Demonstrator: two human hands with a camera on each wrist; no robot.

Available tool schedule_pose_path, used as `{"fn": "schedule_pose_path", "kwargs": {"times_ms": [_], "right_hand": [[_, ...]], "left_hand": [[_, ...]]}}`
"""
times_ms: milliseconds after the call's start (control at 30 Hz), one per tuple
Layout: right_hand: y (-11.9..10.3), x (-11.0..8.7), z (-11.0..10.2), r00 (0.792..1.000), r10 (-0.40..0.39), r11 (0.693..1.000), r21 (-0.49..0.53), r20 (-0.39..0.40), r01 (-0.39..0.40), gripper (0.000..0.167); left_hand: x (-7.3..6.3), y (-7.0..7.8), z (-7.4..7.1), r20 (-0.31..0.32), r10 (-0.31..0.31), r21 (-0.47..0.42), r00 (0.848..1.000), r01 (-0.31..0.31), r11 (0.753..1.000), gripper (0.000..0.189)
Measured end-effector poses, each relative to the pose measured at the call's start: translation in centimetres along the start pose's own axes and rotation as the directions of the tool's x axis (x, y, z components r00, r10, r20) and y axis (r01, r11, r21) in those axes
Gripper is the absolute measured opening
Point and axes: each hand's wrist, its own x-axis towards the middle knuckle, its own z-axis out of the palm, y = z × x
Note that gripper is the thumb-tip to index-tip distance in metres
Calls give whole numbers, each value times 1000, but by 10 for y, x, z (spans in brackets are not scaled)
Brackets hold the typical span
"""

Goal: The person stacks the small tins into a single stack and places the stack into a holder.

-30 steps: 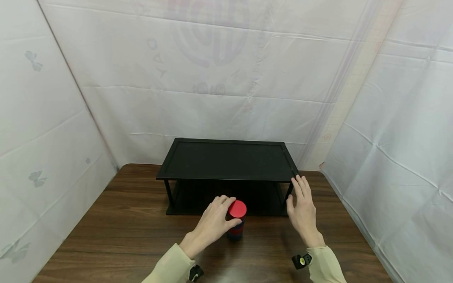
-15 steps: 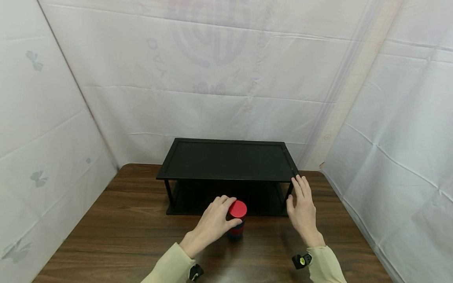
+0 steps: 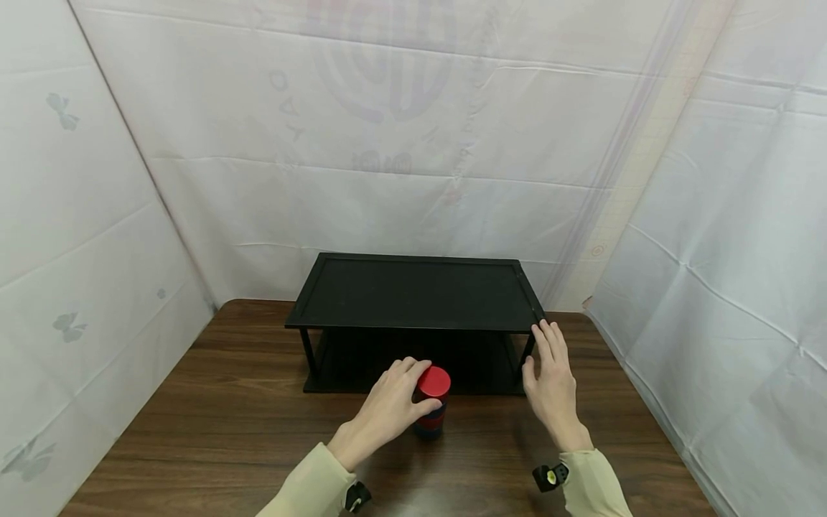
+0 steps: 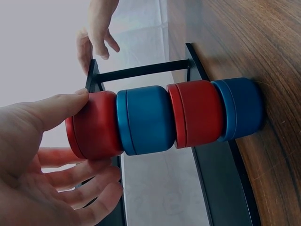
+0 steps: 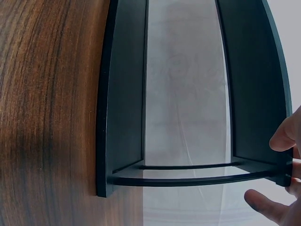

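Note:
Red and blue cylindrical tins stand stacked upright in alternating colours on the table, just in front of a black two-tier shelf. My left hand pinches the topmost red tin, thumb on one side and fingers on the other. Beneath it, the left wrist view shows a blue tin, a second red tin and a blue tin at the bottom. At the shelf's front right corner, my right hand rests with fairly straight fingers at the upper board's edge, thumb spread apart.
The shelf's lower board lies close to the wooden table, and slim posts carry the upper board. White sheets hang behind and along both sides of the table.

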Motion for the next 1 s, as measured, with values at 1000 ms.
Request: {"fn": "schedule_pose_path", "kwargs": {"times_ms": [1000], "right_hand": [[-2,1,0,1000,1,1000,-3,19,-1,59]], "left_hand": [[-6,-13,-1,97,-60,-89,993,69,994,77]]}}
